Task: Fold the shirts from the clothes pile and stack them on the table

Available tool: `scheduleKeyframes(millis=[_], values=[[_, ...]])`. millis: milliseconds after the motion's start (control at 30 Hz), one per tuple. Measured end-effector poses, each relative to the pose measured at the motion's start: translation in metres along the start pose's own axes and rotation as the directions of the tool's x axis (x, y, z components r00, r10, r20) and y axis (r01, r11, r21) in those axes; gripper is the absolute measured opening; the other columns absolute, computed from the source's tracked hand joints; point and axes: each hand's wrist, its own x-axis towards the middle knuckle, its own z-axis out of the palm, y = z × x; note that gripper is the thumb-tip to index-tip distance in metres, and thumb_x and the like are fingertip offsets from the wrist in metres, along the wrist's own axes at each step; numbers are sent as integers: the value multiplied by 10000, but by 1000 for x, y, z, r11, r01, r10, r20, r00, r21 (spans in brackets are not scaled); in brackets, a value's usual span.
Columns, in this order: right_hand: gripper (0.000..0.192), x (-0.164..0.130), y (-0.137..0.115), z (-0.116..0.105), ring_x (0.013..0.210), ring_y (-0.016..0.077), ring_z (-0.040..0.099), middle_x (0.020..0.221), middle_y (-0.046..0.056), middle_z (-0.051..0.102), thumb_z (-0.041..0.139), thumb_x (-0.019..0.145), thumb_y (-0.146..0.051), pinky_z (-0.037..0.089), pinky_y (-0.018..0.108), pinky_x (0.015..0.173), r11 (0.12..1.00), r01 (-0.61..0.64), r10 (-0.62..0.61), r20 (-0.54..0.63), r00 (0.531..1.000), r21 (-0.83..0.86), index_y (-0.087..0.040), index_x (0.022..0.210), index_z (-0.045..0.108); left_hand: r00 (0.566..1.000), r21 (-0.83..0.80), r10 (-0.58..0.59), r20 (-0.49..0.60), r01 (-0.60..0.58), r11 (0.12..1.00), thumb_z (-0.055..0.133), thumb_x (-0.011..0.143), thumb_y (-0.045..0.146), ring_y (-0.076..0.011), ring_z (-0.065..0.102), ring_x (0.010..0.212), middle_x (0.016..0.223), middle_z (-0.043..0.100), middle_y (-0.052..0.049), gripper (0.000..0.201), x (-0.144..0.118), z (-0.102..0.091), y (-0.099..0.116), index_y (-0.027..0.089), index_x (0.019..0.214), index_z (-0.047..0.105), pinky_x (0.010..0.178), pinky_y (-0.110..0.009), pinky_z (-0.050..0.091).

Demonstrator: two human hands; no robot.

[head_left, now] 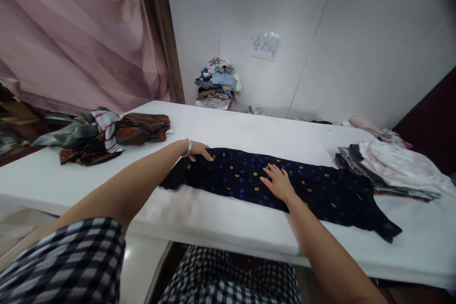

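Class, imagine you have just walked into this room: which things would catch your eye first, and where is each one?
First, the dark dotted garment spread flat across the white table, with the left hand on its left end and the right hand flat on its middle. Next, the heap of patterned clothes at the table's left, and the pale folded pile at its right.

I see a dark navy garment (249, 178) dotted with blue and yellow spots, folded into a long narrow strip and lying flat across the white counter (221, 218), one corner trailing at its right end.
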Motion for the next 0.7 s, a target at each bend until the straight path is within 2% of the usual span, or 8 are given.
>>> scheduleKeyframes(millis=[167,267,367,433,500,567,633,700], values=[[523,1,1,-1,1453,250,265,1540,70,372,435,935,-522,146,489,1185,998,6,-5,-10,1000,58,-247,1367,541,991,24,-19,-135,23,999,725,530,374,-289,624,1047,1171,682,-133,610,-4,8,0,185,1098,605,633,-272,516],[504,0,3,0,1448,249,278,1527,70,395,482,917,-494,139,494,1187,991,15,-10,-32,999,132,-246,1350,557,987,14,-26,-160,29,999,709,542,366,-277,656,956,1038,725,-110,508,-10,5,5,185,1010,633,612,-283,511],[495,0,5,1,1439,252,296,1495,66,444,538,881,-445,138,515,1186,961,46,-19,-102,995,271,-247,1333,570,989,-60,-17,-144,9,998,712,549,332,-239,677,846,933,744,-79,404,-18,-2,22,190,924,659,623,-280,516],[486,-1,6,1,1427,257,319,1452,64,498,579,845,-424,160,514,1185,909,105,-26,-197,980,403,-248,1297,600,993,-169,-38,-116,18,985,716,578,304,-210,674,753,881,745,-77,331,-22,-3,45,179,882,673,604,-270,513],[466,-1,6,-1,1392,258,381,1398,66,555,609,815,-433,229,491,1171,799,166,16,-296,955,579,-252,1244,637,990,-272,-77,-121,42,962,722,637,313,-178,651,650,807,733,-84,266,-23,3,77,157,848,678,554,-251,498],[472,-2,7,-5,1311,265,486,1322,84,615,623,798,-468,345,471,1113,596,201,119,-333,935,777,-246,1215,648,982,-343,-81,-170,17,939,719,701,353,-151,626,582,752,718,-86,275,-19,20,114,141,871,676,513,-229,482],[522,-2,11,-11,1205,275,577,1255,100,656,625,792,-510,442,461,1022,333,201,235,-288,928,921,-235,1235,624,990,-416,-5,-141,-55,908,706,748,393,-148,635,575,785,724,-102,361,-10,48,150,130,990,662,517,-227,496],[575,-1,16,-17,1130,275,624,1218,99,676,613,793,-545,482,446,958,115,167,323,-196,926,979,-234,1276,586,991,-480,121,-50,-130,868,693,765,445,-177,677,642,938,734,-147,557,2,80,177,128,1209,577,565,-260,537]])
